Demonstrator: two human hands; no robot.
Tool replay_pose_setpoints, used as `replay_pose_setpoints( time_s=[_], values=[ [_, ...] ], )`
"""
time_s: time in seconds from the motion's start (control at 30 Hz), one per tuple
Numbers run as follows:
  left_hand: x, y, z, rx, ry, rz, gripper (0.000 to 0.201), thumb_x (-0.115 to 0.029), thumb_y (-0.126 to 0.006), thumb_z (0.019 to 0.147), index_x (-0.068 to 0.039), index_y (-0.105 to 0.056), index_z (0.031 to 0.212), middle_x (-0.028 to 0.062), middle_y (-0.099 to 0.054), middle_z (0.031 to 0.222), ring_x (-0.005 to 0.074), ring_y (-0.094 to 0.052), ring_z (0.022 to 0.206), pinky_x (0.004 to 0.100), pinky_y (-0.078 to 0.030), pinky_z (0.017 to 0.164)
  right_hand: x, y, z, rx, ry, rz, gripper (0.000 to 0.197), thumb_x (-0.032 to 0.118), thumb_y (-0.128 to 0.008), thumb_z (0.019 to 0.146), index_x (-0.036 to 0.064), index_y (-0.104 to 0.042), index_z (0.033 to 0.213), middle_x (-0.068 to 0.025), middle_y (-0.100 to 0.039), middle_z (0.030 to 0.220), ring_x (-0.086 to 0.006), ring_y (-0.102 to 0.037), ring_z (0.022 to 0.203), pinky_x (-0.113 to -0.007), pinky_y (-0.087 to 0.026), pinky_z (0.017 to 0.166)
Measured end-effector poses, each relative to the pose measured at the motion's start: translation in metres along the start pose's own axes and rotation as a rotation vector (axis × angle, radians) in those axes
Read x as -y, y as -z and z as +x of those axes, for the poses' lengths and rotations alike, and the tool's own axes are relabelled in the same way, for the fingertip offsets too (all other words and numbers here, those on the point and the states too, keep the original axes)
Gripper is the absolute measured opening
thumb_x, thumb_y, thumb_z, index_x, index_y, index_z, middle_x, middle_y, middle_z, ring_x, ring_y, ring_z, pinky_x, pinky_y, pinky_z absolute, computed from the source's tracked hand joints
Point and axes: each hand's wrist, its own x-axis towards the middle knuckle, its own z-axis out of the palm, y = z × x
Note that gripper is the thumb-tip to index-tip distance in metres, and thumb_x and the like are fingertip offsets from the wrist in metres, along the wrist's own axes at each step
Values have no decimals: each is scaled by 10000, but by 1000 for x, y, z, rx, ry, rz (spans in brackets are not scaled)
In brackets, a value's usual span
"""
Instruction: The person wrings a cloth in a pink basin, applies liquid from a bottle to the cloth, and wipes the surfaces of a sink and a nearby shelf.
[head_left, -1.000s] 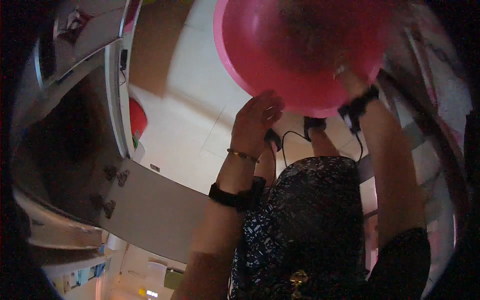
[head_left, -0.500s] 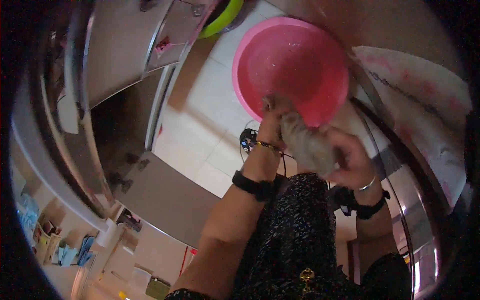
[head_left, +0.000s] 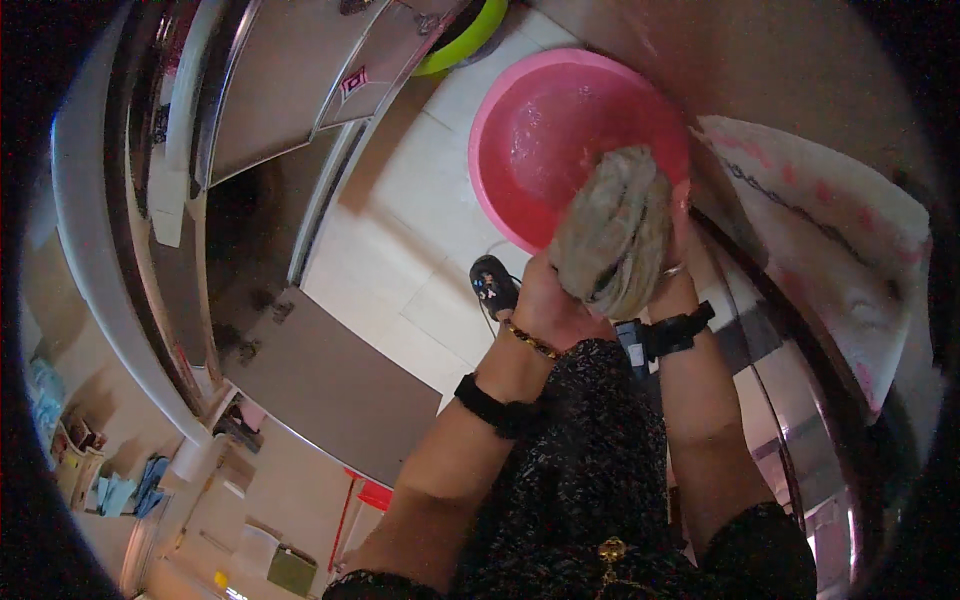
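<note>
A bunched grey-beige cloth [head_left: 618, 225] is between my two hands, over the near edge of a round pink basin [head_left: 482, 160]. My left hand [head_left: 552, 305] is under the cloth's lower left side, its fingers mostly hidden behind the folds. Along the right side, my right hand [head_left: 680, 255] is closed around the cloth, with its fingertips partly hidden. Inside the basin the pink surface shows bright glints, and the water level is hard to make out.
A black shoe [head_left: 493, 285] stands on the white tiled floor [head_left: 400, 270] left of my hands. A bright green rim [head_left: 468, 42] shows at the top. Brown cabinet panels [head_left: 280, 90] line the left. A pale sheet with pink marks [head_left: 820, 240] lies on the right.
The cloth was stretched between my hands, below the basin's near edge. It is now gathered into a bundle and raised over the rim, with my hands closer together.
</note>
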Motion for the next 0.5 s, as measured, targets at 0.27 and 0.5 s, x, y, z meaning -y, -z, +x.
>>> replay_pose_setpoints(
  time_s=[0.27,0.5],
  values=[
    [-1,11,0,16,49,363,504,-248,-487,839,-25,-341,1267,104,-459,1232,255,-478,1090,357,-393,906,53,-9,6,76,-185,-528,574,291,-645,736,62,-417,1210,-75,-531,1082,-210,-530,967,-339,-449,828],
    [-3,23,32,-124,-509,1427,573,-85,-500,752,19,-275,1268,179,-487,1156,272,-510,1034,361,-415,865,44,-19,35,-170,-260,-1278,467,258,-730,657,42,-526,1017,-60,-567,941,-162,-540,880,-290,-442,781]
  ],
)
